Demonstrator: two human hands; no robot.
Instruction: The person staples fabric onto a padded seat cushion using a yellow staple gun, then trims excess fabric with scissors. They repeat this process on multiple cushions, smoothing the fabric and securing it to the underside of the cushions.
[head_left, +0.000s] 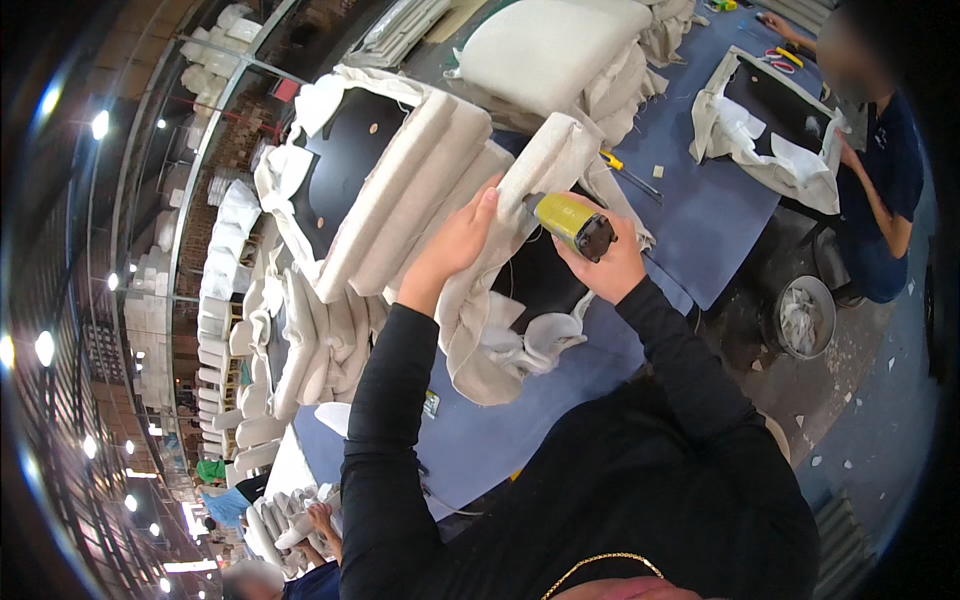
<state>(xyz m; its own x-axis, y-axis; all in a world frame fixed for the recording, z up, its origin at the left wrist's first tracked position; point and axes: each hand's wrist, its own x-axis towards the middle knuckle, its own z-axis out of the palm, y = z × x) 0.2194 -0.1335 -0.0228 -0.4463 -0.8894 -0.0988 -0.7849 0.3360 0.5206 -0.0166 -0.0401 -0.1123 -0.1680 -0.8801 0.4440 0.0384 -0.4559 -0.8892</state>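
Note:
My right hand is closed around a yellow-green and black staple gun, its nose against the edge of a beige upholstered panel. My left hand grips that panel's padded side, with the thumb showing and other fingers partly hidden. The panel stands on edge, tilted. Loose beige fabric and white lining hang around its black backing. Left of my left hand, several similar padded panels lean together, the outermost showing a black back.
A blue-covered table holds a yellow-handled screwdriver. Beige cushions are piled at the far side. Another person handles an upholstered panel at the right. A bucket of scraps stands on the floor.

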